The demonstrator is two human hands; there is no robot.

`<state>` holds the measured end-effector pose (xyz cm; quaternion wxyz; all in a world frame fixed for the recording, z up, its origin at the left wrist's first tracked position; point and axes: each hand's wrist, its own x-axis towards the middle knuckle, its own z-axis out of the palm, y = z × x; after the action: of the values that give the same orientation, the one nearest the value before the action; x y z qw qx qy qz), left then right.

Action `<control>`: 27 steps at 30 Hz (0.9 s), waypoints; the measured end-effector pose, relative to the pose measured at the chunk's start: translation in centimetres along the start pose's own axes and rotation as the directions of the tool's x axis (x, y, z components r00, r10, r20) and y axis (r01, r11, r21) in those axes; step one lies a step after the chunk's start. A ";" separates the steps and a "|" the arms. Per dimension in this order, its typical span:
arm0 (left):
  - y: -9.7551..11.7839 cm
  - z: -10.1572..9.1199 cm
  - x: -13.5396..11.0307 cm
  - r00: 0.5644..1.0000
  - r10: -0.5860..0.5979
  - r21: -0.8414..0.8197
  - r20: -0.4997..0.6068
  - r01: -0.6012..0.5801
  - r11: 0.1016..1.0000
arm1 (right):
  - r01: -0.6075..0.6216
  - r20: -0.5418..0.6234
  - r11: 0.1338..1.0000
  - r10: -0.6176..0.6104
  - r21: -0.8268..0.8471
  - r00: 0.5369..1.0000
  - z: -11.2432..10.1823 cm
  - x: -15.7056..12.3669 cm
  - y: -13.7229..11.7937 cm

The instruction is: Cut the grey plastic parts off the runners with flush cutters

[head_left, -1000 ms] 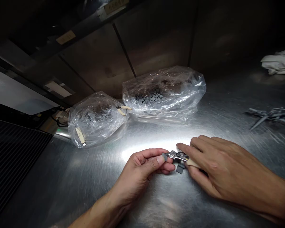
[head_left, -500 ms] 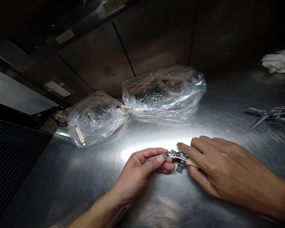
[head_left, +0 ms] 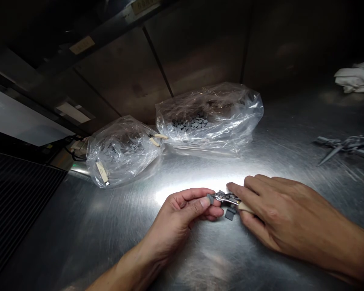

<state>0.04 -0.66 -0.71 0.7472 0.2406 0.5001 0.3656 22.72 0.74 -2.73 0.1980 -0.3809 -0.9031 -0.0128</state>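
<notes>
Between its thumb and fingers, my left hand (head_left: 185,210) pinches a small grey plastic piece (head_left: 210,198). My right hand (head_left: 279,218) is closed around the cream handles of a pair of nippers (head_left: 227,198). The metal jaws of the nippers touch the right edge of that piece. Another small grey plastic part (head_left: 229,214) lies just below the nippers, between the two hands. More grey plastic shows behind the jaws, partly hidden by the tool.
Two clear plastic bags, one on the left (head_left: 124,153) and one on the right (head_left: 212,117), hold many small grey pieces. Cream-handled pliers (head_left: 158,139) and a cream cutter (head_left: 102,173) lie on the left bag. Grey plastic sprues (head_left: 348,146) and a white cloth (head_left: 356,77) are at right on the metal table (head_left: 109,226).
</notes>
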 end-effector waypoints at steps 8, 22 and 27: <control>0.1 0.1 -0.1 1.000 0.003 0.007 0.003 -0.003 1.000 | 0.008 -0.009 1.000 -0.008 0.022 1.000 0.3 -0.1 0.0; 0.2 0.1 0.0 0.999 0.014 -0.112 0.029 -0.011 0.994 | -0.076 -0.012 0.995 0.077 0.059 0.997 0.1 0.2 1.1; 0.2 0.3 -0.2 0.999 -0.015 -0.124 0.050 0.021 0.992 | -0.055 -0.044 0.995 0.059 0.088 0.997 0.0 0.3 0.9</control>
<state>0.14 -0.70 -0.30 0.7762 0.1980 0.4599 0.3832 23.21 1.60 -2.70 0.2355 -0.3971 -0.8867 0.0233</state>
